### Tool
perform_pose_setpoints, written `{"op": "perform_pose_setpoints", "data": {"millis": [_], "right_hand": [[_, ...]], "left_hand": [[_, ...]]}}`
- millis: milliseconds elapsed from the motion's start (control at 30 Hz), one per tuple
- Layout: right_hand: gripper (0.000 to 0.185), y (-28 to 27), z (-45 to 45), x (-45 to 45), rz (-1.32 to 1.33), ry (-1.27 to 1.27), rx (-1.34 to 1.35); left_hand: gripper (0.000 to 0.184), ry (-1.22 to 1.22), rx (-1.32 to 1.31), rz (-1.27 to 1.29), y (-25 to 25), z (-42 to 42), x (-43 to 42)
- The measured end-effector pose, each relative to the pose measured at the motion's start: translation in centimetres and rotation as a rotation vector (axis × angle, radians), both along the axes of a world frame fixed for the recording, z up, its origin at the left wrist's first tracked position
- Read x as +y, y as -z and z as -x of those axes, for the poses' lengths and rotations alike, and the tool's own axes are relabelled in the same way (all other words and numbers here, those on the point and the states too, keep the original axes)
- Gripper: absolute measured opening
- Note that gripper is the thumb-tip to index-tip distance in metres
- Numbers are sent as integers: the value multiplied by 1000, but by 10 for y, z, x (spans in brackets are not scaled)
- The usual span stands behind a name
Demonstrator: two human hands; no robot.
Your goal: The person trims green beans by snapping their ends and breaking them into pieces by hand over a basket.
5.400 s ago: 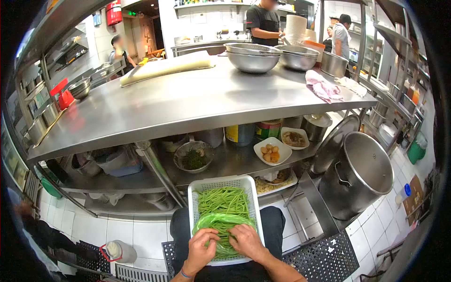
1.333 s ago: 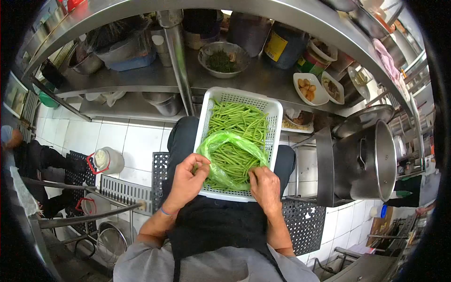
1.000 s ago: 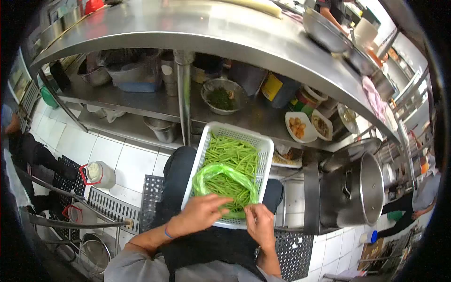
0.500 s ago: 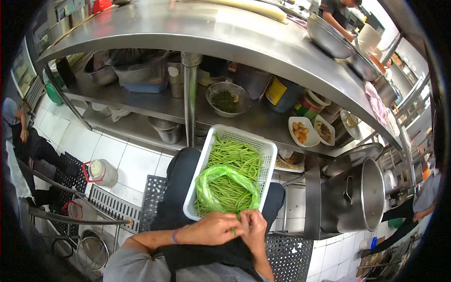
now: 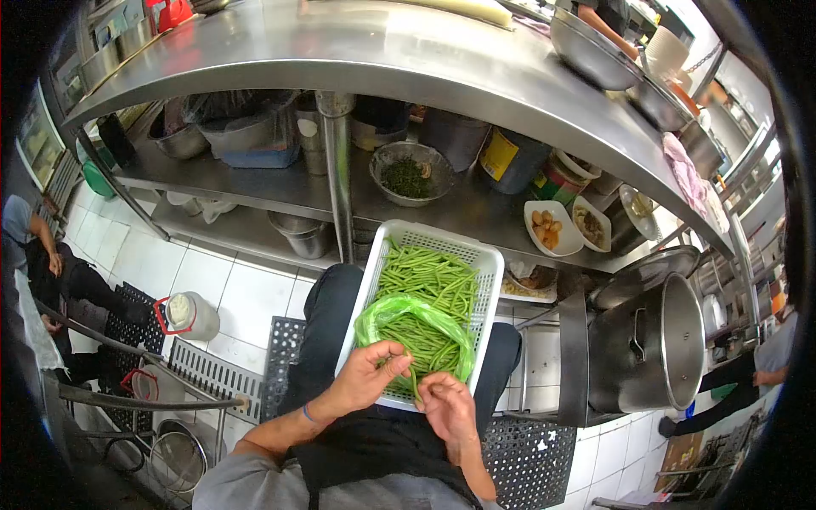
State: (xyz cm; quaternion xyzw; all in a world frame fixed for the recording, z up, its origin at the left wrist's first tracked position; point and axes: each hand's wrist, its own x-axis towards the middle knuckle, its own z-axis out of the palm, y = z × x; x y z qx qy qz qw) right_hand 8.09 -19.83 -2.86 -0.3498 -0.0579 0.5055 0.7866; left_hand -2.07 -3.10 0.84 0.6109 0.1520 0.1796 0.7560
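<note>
A white perforated plastic basket (image 5: 487, 316) rests on my lap, filled at the far end with loose green beans (image 5: 427, 279). In its near half lies an open light-green plastic bag (image 5: 367, 325) with more green beans inside. Over the near edge of the bag, my left hand (image 5: 367, 379) pinches the upper end of a single green bean (image 5: 414, 379) between thumb and fingers. My right hand (image 5: 448, 410) has its fingertips closed on the lower end of that same bean.
A steel worktable (image 5: 280, 51) stands in front, its lower shelf holding a bowl of chopped greens (image 5: 406, 178) and other containers. To the right is a large steel pot (image 5: 650, 348); on the left floor, a white bucket (image 5: 194, 319). Other people stand at both sides.
Both hands have moved forward over the bag and slightly apart, with a green bean now showing between them. My left hand has risen from beside the right one. The view has shifted slightly.
</note>
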Motion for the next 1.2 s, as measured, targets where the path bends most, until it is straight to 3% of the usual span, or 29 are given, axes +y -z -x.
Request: {"op": "perform_pose_setpoints", "data": {"millis": [100, 233, 433, 533, 733, 933, 1033, 1133, 1200], "right_hand": [[25, -17, 14, 4, 100, -87, -20], [24, -6, 11, -2, 251, -239, -308], [22, -11, 11, -3, 460, -179, -766], [20, -7, 10, -4, 458, -166, -707], [12, -27, 7, 0, 381, -124, -1006], [15, -19, 7, -9, 382, -189, -1005], [14, -17, 4, -18, 322, -257, -748], [12, -19, 5, -19, 284, -185, -693], [10, -20, 6, -18, 322, -149, -832]], "left_hand": [[19, -74, 13, -49, -1, -1, 6], [19, -159, -6, -60, -1, -1, 10], [18, -265, -55, -27, -8, 1, 0], [17, -312, -89, -21, -13, 2, 1], [15, -141, -89, -148, -6, 1, -8], [15, -127, -74, -191, 3, -3, -20], [15, -157, -105, -160, -1, -5, -20], [15, -177, -103, -76, 5, -4, -16], [15, -179, -90, -83, 4, -4, -17]]}}
